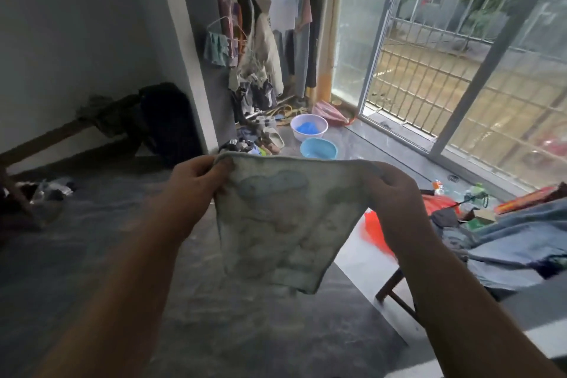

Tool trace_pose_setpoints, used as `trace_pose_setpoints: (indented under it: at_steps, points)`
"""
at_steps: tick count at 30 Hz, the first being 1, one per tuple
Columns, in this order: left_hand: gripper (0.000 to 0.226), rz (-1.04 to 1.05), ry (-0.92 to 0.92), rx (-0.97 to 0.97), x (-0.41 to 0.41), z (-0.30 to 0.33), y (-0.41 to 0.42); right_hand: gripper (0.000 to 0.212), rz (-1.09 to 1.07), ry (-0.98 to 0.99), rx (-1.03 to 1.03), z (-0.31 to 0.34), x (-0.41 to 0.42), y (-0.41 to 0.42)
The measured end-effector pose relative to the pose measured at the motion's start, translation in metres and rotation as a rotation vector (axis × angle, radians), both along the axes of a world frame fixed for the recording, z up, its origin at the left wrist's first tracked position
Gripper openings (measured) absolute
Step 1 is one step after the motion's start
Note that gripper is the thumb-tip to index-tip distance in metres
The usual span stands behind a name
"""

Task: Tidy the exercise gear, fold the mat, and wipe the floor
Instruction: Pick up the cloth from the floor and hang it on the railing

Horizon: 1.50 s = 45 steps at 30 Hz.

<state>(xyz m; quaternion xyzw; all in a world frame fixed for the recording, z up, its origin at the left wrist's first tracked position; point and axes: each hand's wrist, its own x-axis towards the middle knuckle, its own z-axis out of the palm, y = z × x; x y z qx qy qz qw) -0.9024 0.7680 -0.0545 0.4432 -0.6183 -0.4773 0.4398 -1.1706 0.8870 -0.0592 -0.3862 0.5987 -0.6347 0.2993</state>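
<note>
Head view: a pale, stained cloth [285, 218] hangs spread between both hands above the dark floor [92, 255]. Left hand [196, 181] pinches the cloth's top left corner, right hand [395, 193] grips its top right corner. Beyond the cloth sit two basins [317, 149].

The cloth [282, 224] pinched at its top corners by the left hand [196, 181] and right hand [395, 193] looks like thin terry towelling, matt, faded and stained. The floor [92, 270] is dark, smooth and faintly glossy. The white basin [308, 127] and blue basin [319, 148] are smooth, shiny plastic. The window grille [435, 49] is painted metal bars. Hanging clothes [264, 40] are soft, matt fabric.
</note>
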Motion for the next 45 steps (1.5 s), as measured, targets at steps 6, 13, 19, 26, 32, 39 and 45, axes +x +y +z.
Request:
trace_pose_setpoints:
  at_steps: [6,13,19,26,32,39,45]
  points:
    - [0.02,-0.068,-0.003,-0.068,-0.107,0.004,-0.109,0.018,-0.092,0.088,-0.033,-0.006,-0.102,-0.086]
    - [0.008,-0.051,-0.01,-0.115,-0.258,0.008,-0.236,0.015,-0.156,0.11,-0.048,-0.004,-0.246,-0.214]
    - [0.007,-0.068,-0.032,-0.152,-0.361,0.012,-0.339,0.018,-0.206,0.133,-0.018,0.013,-0.349,-0.307]
    - [0.005,-0.135,0.052,-0.123,-0.472,0.008,-0.468,0.021,-0.243,0.147,0.019,0.015,-0.454,-0.415]
    - [0.011,-0.258,0.092,-0.133,-0.563,0.005,-0.603,0.026,-0.411,0.17,0.026,0.013,-0.523,-0.523]
    - [0.007,-0.444,0.112,-0.09,-0.681,0.022,-0.751,0.02,-0.561,0.166,0.072,0.019,-0.607,-0.633]
    - [0.025,-0.552,0.067,-0.106,-0.79,0.026,-0.826,0.018,-0.715,0.119,0.071,0.026,-0.665,-0.675]
